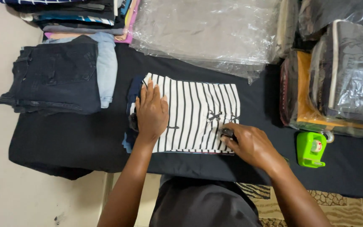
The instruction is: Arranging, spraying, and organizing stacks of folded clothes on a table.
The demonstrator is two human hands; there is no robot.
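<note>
Head view, only view. The left hand is lying flat on the left part of a folded striped top — fingers spread and released, palm pressing down, gripping nothing. The right hand is sitting at the near right edge of the same garment, fingers curled onto a small dark object; too small to tell what it is, possibly a tag or clip. The top is resting mid-table on a darker folded garment, whose blue edge is showing at the left.

Risk, as a judgement: the fold may be slipping if the flat palm lifts while the right fingers are tugging — the stack underneath would shift with it.

Surface: a table under a black cloth. Folded jeans are lying far left, with a pile of folded clothes beyond. Clear plastic bags are lying at the far side, bagged garments at the right, a green tape dispenser near right. Pale floor on the left, a patterned rug near right.
</note>
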